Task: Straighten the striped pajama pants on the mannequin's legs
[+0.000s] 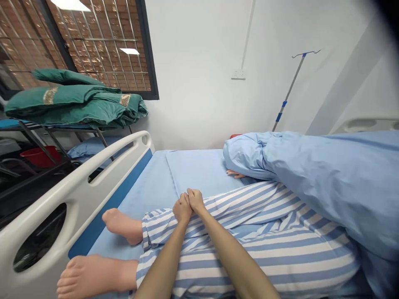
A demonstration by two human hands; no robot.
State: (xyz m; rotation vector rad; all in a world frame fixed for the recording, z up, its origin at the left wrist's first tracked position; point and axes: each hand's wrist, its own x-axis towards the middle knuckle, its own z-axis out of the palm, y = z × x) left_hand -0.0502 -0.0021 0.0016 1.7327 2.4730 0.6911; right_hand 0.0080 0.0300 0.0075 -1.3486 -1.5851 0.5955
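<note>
A figure that looks like a training manikin lies on the bed in blue-and-white striped trousers (268,257). My left hand (182,207) is closed at the far edge of the far trouser leg, around shin height. Right beside it, touching it, my right hand (195,200) is also closed at the same edge. Both seem to grip the trouser cloth, though my fingertips are hidden. Two bare feet, a far foot (121,226) and a near foot (93,274), stick out of the cuffs toward the left. A light blue quilt (299,162) is folded back over the upper body, and fingers (235,174) show beneath it.
A white bed end panel (77,187) rises at the left, beyond the feet. Green folded bedding (84,104) is stacked on a rack under the barred window. An IV pole (289,91) stands behind the bed at the right. Light blue sheet (193,166) covers the mattress.
</note>
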